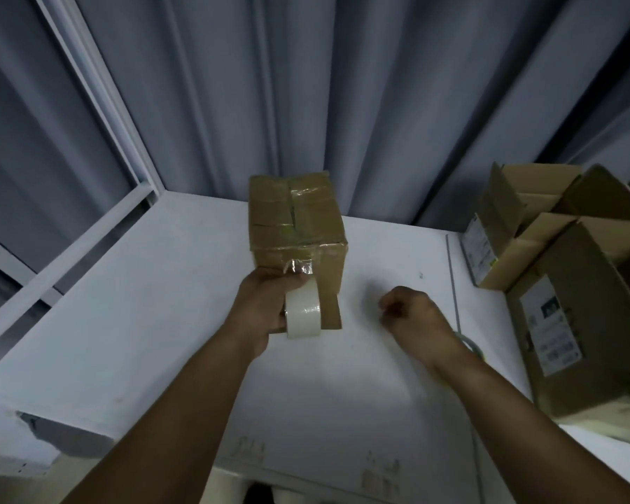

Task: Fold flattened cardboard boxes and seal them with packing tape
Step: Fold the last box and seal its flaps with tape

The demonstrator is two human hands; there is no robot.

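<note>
The left hand (266, 307) is clamped around a roll of packing tape (303, 314), pressing it against the near face of a small cardboard box (296, 220) that stands on the white table (153, 303) just beyond the knuckles. A strip of tape (299, 267) runs from the roll up onto the box, bunched just above the thumb. The right hand (410, 314), closed in a loose fist holding nothing, rests on the table beside the box. To finish well, that free hand should probably steady the box while the roll pulls taut, then smooth the wrinkled strip flat before tearing.
</note>
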